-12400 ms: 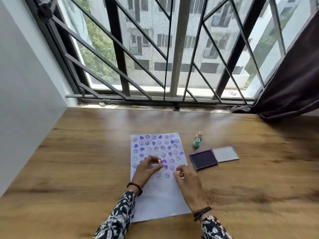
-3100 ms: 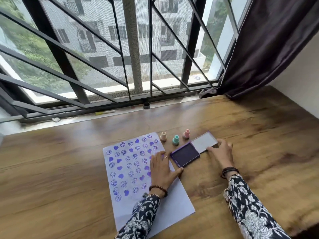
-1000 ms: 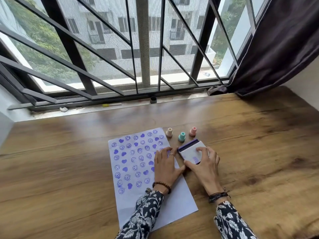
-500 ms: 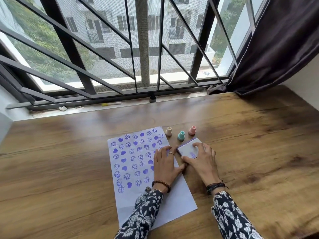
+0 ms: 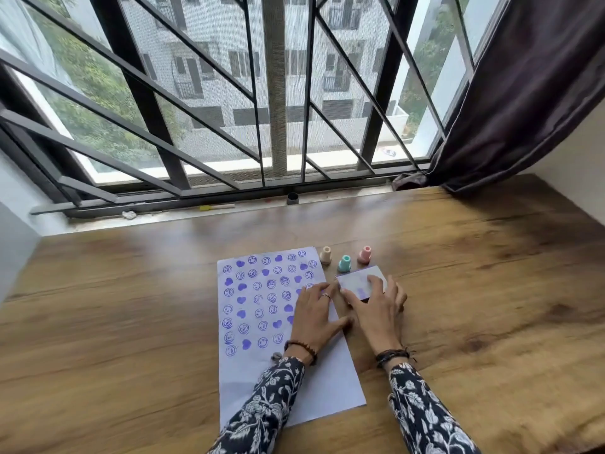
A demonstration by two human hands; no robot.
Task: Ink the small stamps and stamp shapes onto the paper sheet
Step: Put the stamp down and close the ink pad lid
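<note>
Ink pad (image 5: pixel 360 281) lid down; right hand (image 5: pixel 376 309) hides its near edge.

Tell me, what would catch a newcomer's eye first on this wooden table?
Probably the paper sheet in the middle, its upper part covered with rows of purple hearts and smiley faces. Just right of it, the right hand rests on the closed ink pad, while the left hand lies flat on the sheet. Behind the pad stand three small stamps: cream, teal and pink.
</note>
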